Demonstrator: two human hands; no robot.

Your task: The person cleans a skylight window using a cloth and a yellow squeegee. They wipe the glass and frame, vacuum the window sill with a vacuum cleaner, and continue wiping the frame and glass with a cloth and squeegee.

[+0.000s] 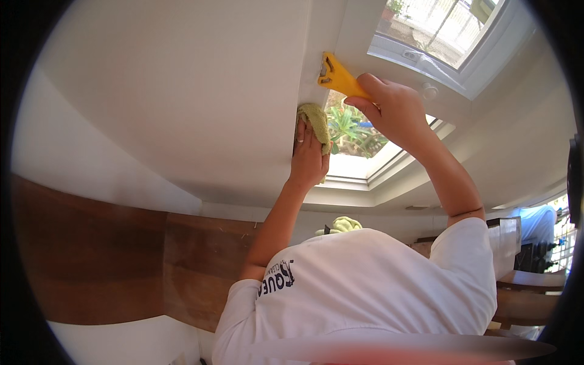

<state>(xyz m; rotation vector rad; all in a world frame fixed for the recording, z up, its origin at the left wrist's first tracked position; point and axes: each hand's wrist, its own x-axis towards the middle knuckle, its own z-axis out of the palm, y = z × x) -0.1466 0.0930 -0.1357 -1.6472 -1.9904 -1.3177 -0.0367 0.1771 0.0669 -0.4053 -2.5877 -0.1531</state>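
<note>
My left hand (311,154) presses a folded green microfiber cloth (315,119) against the white edge beside a window pane (353,132). Its fingers lie over the cloth. My right hand (393,107) grips the handle of a yellow plastic scraper (338,77). The scraper's wide head points up and left, at the white window frame (319,36) above the cloth. From this angle I cannot tell whether its blade touches the surface. Green plants show through the pane, partly behind my right hand.
A second window (429,32) with a screen and a white cord stands at upper right, near a round white knob (429,91). A plain white wall (182,91) fills the left. Brown flooring (91,260) lies below; wooden furniture (529,292) stands at right. Another green cloth (346,224) shows beyond my shirt.
</note>
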